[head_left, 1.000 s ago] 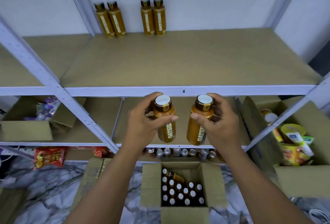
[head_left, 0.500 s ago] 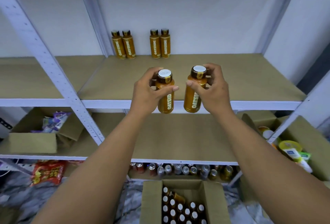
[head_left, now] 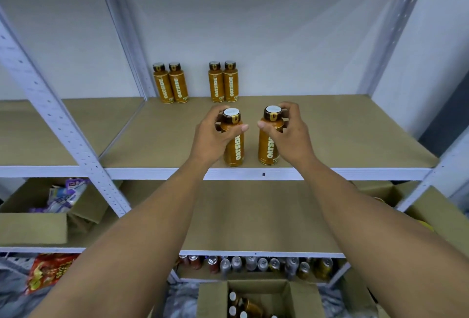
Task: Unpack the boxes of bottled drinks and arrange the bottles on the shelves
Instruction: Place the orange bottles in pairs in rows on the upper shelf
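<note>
Both arms are stretched forward and up to the upper shelf (head_left: 342, 135). The left hand (head_left: 212, 138) is curled round the shoulder of the left bottle (head_left: 235, 151), with the thumb laid across its front. The right hand (head_left: 290, 135) is wrapped round the right bottle (head_left: 266, 149), fingertips at the cap. Both bottles are held upright, a narrow gap between them, their bases just behind the front rail (head_left: 152, 173); whether they rest on the board cannot be told. A left pair (head_left: 162, 86) and a right pair (head_left: 215, 86) of the same bottles are stood against the back wall, well apart from the held ones. Bare board is left between the rows and widely to the right, as far as the back right upright (head_left: 392, 38). An open box (head_left: 213, 297) holding more bottles is seen on the floor below.
</note>
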### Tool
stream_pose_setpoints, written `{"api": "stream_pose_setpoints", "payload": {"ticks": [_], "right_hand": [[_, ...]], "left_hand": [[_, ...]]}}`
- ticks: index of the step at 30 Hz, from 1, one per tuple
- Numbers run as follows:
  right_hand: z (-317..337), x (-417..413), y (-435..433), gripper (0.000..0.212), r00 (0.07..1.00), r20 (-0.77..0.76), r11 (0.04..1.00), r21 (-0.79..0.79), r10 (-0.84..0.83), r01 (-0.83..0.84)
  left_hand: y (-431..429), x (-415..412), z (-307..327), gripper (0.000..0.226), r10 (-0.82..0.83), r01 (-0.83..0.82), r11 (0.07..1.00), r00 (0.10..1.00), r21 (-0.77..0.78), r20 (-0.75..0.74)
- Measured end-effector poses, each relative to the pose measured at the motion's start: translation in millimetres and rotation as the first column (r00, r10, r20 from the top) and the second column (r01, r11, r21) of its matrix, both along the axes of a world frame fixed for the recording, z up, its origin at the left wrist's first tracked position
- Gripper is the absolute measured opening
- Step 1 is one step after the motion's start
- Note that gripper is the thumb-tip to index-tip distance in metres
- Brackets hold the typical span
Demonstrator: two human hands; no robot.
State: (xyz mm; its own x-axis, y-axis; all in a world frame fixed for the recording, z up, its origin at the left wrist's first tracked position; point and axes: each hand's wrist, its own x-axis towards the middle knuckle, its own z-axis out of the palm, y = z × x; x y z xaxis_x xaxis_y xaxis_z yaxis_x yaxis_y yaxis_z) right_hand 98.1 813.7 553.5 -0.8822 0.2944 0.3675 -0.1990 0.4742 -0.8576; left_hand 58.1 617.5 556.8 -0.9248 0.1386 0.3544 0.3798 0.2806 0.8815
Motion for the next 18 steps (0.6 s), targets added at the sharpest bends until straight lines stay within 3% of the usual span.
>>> {"api": "stream_pose_setpoints", "payload": {"ticks": [6,13,18], "right_hand": [[-1,-20,1,0.067,1.0,0.025,0.999,0.047,-0.006,0.005],[-35,-10,9,0.092,0.989,0.144,0.992,0.121,0.015,-0.032],[-48,-21,13,0.087,0.97,0.243,0.971,0.232,0.003,-0.061]], "left_hand": [[6,-19,2,0.056,-0.001,0.002,1.0,1.0,-0.027,0.031],[-10,-9,-30,0.113,0.018,0.0,0.993,0.988,-0.117,0.155],[-9,-18,-48,0.104,0.015,0.028,0.972,0.983,-0.233,0.181]]}}
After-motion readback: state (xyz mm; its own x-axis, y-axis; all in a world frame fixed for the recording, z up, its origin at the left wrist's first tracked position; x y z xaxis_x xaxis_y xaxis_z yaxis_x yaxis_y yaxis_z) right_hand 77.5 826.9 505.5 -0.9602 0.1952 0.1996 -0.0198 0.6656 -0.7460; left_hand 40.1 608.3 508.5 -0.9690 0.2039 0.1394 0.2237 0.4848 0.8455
